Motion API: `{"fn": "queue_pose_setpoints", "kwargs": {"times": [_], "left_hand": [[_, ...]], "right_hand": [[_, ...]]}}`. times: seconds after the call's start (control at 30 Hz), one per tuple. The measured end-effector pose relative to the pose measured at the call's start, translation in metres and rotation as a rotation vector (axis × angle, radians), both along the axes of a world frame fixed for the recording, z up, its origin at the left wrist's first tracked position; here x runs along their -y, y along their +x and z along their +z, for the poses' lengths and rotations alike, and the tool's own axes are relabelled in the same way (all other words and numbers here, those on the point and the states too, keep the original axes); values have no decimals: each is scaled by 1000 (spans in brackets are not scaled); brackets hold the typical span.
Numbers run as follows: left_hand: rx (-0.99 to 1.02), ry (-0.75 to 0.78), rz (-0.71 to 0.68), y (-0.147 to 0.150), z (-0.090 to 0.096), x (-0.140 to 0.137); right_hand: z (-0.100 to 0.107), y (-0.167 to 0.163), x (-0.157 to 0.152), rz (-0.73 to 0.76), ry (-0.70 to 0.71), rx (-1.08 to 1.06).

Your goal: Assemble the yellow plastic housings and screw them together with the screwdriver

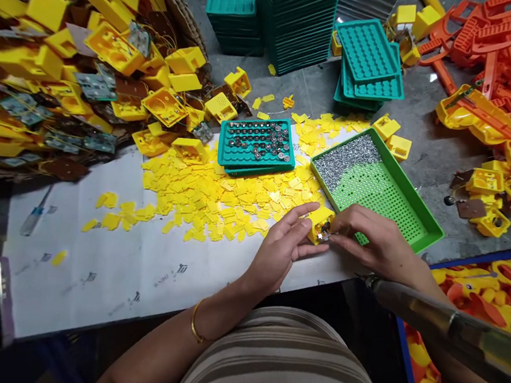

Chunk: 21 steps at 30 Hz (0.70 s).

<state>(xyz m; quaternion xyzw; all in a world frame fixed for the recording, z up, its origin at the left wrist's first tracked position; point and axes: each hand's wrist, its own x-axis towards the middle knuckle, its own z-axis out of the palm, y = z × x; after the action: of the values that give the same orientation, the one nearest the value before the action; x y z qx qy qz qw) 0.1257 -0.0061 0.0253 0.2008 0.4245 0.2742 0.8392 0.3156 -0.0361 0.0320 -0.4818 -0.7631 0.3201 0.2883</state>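
My left hand [285,237] is closed around a small yellow plastic housing [318,221], held above the table's front edge. The housing's open side faces right and shows dark and metallic parts inside. My right hand [376,238] is closed in a pinch at that open side; what its fingertips grip is too small to make out. Just behind the right hand lies a green perforated tray [400,201] with a heap of small silvery pieces [350,159] at its far left end. A teal tray [240,161] of round button cells [264,134] sits further back.
Many flat yellow pieces [222,197] cover the white sheet [123,275]. A carton of yellow housings [49,5] stands at left, near a screwdriver [35,214]. Stacked teal trays [295,31] are at the back. Orange parts [495,40] pile at right, above a blue-rimmed bin [495,259].
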Motion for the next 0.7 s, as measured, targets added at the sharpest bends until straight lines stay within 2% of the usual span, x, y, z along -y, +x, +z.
{"fn": "queue_pose_setpoints", "kwargs": {"times": [0.37, 0.7], "left_hand": [[59, -51, -27, 0, -2, -1], [50, -41, -22, -1, -1, 1]], "right_hand": [[2, -2, 3, -7, 38, 13], [8, 1, -1, 40, -21, 112]]}}
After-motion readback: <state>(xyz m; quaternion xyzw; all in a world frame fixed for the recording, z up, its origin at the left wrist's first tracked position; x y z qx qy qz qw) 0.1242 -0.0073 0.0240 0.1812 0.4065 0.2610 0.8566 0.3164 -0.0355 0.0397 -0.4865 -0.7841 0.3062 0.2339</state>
